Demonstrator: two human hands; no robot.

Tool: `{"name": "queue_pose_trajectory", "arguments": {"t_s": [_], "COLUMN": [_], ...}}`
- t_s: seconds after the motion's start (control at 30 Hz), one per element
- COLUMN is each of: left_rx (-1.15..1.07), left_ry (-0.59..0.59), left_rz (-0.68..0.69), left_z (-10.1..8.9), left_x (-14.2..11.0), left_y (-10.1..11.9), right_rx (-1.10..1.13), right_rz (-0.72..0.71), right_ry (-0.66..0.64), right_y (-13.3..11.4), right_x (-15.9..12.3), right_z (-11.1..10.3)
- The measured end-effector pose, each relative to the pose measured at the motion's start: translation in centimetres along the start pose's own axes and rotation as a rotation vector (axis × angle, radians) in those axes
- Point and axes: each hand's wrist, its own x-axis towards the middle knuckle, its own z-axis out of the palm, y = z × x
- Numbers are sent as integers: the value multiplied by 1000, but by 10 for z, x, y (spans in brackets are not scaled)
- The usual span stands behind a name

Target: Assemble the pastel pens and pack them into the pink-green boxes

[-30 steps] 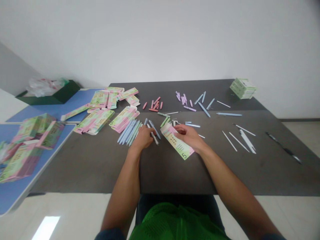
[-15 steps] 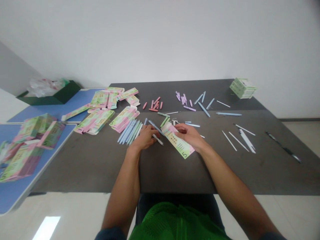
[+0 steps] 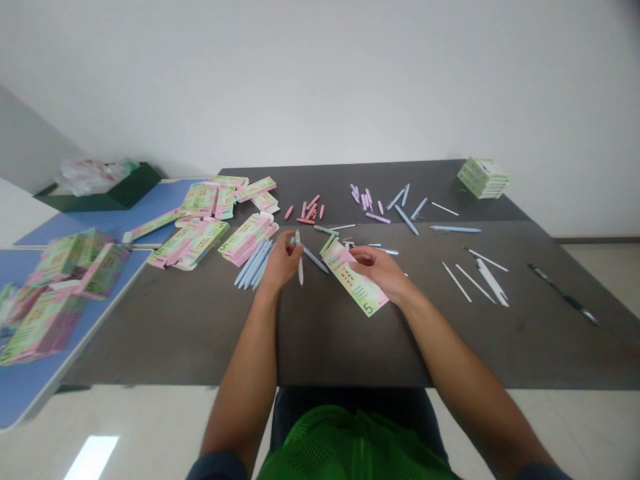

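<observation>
My left hand (image 3: pixel 285 259) pinches a white pen (image 3: pixel 301 271), which is tilted nearly upright. Just left of that hand lies a row of light blue pens (image 3: pixel 251 265), partly covered by it. A loose blue pen (image 3: pixel 316 259) rests on the table to its right. In my right hand (image 3: pixel 379 269) is a flat pink and green pen box (image 3: pixel 356 285) marked with a 5, held at a slant. Green pen parts (image 3: pixel 327 241) show at the box's upper end; whether they are inside it I cannot tell.
More pen boxes (image 3: pixel 190 243) lie at the left on the dark table (image 3: pixel 345 360). Red pen parts (image 3: pixel 311 210), purple pen parts (image 3: pixel 367 199) and blue pens (image 3: pixel 407 219) are scattered behind. White refills (image 3: pixel 470 283) and a black pen (image 3: pixel 563 293) are at right. A green box stack (image 3: pixel 483 177) stands far right.
My left hand has moved slightly left and up, and the white pen in it has turned from slanted to nearly upright. My right hand and the pen box have hardly moved.
</observation>
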Motion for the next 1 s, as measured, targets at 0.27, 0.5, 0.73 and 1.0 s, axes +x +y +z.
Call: {"name": "queue_pose_trajectory", "arguments": {"t_s": [0.27, 0.5, 0.73, 1.0], "left_rx": [312, 419, 353, -482], "left_ry": [45, 14, 51, 295], "left_rz": [-57, -141, -217, -239], "left_z": [36, 41, 33, 16], "left_x": [9, 9, 7, 18], "left_y": [2, 12, 14, 2], "right_rx": [-19, -35, -76, -116], "right_rz": [-17, -26, -43, -51], "right_ry": [-9, -25, -20, -27], "right_y": [0, 2, 4, 8], "right_x": [-1, -1, -1, 1], "right_z": [3, 3, 1, -2]}}
